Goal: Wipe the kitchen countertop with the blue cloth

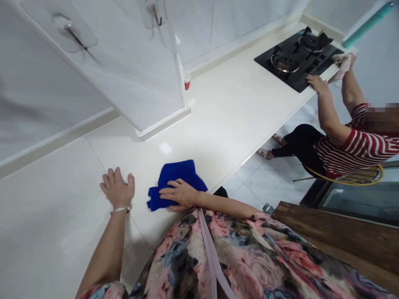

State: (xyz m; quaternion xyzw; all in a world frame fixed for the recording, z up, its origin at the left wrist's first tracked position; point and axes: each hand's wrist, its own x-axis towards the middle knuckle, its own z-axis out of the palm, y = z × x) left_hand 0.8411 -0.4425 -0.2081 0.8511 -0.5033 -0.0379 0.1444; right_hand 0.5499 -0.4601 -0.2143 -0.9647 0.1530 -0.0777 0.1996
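On the white counter, my left hand [117, 187] lies flat with its fingers spread, holding nothing, a silvery bracelet [120, 210] around its wrist. A bright blue cloth [177, 171] lies partly folded on the counter near its front edge. My right hand [181, 193] rests palm down on top of this cloth, fingers stretched out over it. Part of the cloth is hidden beneath the palm.
A wall corner [162, 120] juts into the counter [230, 112]; a red-and-white paper cup [187, 81] stands behind it. At the far right, a seated person in a striped shirt [336, 151] holds a pale cloth [342, 66] by the black gas hob [289, 62]. Hooks [75, 36] hang on the wall.
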